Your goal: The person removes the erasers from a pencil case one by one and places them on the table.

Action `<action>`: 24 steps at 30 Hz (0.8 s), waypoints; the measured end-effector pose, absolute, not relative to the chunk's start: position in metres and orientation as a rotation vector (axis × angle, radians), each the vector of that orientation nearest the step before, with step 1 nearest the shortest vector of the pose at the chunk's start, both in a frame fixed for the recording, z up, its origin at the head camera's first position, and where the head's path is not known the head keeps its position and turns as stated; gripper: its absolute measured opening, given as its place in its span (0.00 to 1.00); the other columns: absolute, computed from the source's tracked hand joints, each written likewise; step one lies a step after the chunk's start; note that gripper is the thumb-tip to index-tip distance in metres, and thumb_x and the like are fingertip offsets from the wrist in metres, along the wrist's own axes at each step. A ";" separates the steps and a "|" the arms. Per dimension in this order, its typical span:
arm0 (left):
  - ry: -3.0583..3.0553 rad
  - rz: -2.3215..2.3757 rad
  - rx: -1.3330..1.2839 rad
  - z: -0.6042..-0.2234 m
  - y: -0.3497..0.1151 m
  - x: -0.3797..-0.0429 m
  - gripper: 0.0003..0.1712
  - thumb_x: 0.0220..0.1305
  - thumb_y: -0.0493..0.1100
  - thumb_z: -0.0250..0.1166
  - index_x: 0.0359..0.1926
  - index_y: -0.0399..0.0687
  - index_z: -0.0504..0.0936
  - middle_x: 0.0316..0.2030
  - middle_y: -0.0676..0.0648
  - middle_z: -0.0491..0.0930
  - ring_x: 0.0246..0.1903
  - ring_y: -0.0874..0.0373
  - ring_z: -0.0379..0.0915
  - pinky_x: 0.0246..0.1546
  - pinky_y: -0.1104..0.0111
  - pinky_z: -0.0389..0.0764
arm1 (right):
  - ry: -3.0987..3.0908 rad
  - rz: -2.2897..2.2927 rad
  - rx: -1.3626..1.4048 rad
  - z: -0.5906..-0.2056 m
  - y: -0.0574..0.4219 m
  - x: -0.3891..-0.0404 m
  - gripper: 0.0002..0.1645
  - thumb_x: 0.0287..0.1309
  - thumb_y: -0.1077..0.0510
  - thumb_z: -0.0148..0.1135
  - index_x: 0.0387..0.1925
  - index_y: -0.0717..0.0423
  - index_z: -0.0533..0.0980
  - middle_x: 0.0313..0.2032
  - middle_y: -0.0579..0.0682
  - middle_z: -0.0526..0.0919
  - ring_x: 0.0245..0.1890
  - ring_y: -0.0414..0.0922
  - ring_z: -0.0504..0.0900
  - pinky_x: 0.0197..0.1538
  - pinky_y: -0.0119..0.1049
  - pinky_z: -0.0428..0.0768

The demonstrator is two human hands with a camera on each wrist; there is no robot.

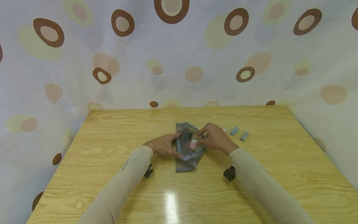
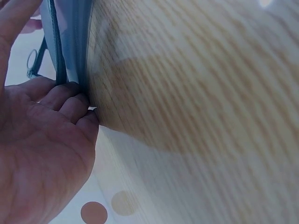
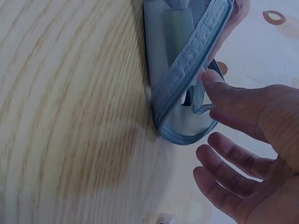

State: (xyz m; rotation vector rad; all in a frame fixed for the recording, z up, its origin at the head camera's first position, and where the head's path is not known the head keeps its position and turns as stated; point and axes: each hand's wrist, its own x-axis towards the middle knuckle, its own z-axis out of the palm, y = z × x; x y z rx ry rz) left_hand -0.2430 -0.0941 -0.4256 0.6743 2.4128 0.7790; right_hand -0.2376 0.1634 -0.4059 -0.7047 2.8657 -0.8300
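Note:
A grey-blue mesh zipper pouch lies on the table with its mouth spread wide. My left hand grips its left side, thumb and fingers apart along the rim; in the left wrist view, fingers bend against the zipper edge. Inside the pouch show a pink piece, a white piece and something dark. My right hand reaches over the mouth from the right. Its thumb and forefinger stand apart at the opening, the thumb close to the white piece. In the right wrist view, the other fingers are loosely bent beside the pouch.
Right of the pouch lie a light blue small block and a grey-blue one. A whitish piece is partly hidden behind the right hand. The wooden table meets a patterned cloth at the back and sides.

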 end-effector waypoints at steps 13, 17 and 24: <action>2.413 0.769 0.676 -0.425 -0.094 -0.243 0.64 0.56 0.60 0.76 0.81 0.47 0.47 0.79 0.42 0.50 0.77 0.47 0.46 0.74 0.53 0.57 | 2.868 -0.823 -0.671 -0.399 0.165 -0.235 0.22 0.53 0.50 0.79 0.46 0.60 0.87 0.48 0.56 0.85 0.39 0.52 0.84 0.43 0.48 0.84; 2.404 0.785 0.674 -0.425 -0.094 -0.243 0.64 0.56 0.60 0.76 0.81 0.47 0.47 0.79 0.43 0.50 0.77 0.47 0.46 0.74 0.53 0.57 | 2.818 -0.845 -0.669 -0.395 0.161 -0.232 0.24 0.53 0.50 0.79 0.46 0.62 0.87 0.48 0.58 0.85 0.37 0.49 0.83 0.41 0.46 0.84; 2.405 0.790 0.676 -0.425 -0.095 -0.243 0.64 0.56 0.60 0.76 0.81 0.47 0.47 0.79 0.43 0.51 0.77 0.48 0.46 0.74 0.53 0.57 | 2.746 -0.842 -0.727 -0.396 0.154 -0.228 0.24 0.57 0.47 0.76 0.44 0.63 0.87 0.45 0.56 0.88 0.32 0.46 0.80 0.39 0.43 0.82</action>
